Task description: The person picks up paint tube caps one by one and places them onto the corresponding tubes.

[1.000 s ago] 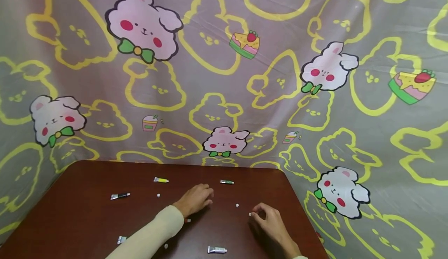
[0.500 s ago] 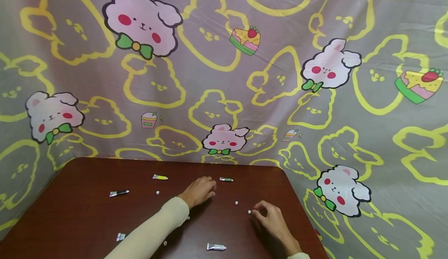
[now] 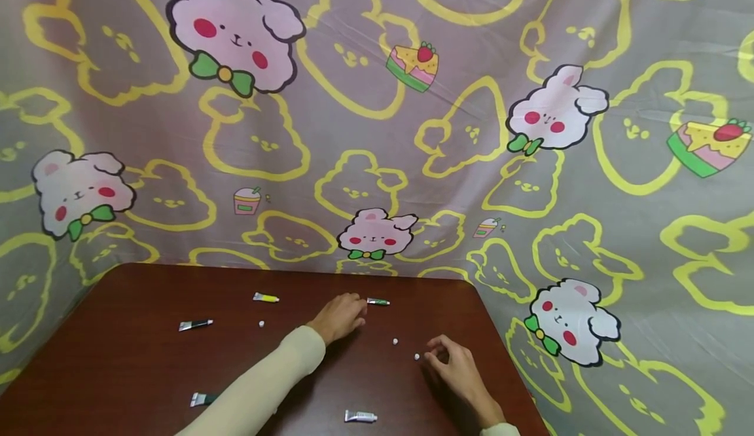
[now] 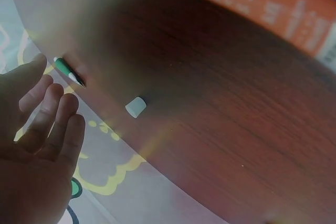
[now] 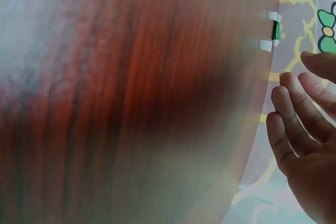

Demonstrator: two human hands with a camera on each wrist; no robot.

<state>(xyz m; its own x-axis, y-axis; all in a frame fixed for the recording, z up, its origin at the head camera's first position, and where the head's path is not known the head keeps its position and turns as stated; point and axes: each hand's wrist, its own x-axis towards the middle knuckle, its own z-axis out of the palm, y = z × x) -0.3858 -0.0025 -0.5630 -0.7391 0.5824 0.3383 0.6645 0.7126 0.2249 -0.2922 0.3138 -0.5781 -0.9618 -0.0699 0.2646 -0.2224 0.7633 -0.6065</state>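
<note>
Both hands loose, holding nothing: left hand (image 3: 341, 315) by green tube (image 3: 378, 302) nr far edge, right hand (image 3: 450, 364) by white cap (image 3: 416, 357).

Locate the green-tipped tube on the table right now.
In the head view the green-tipped tube lies near the far edge of the table, just right of the left hand fingertips, with a small white cap nearer the camera.

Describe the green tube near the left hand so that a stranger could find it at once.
Start at the dark wooden table and go to its far edge, near the patterned curtain. There the left hand reaches forward, and the green tube lies just past its fingertips. It is the only tube with a green body; the others are yellow, black or silver.
</note>
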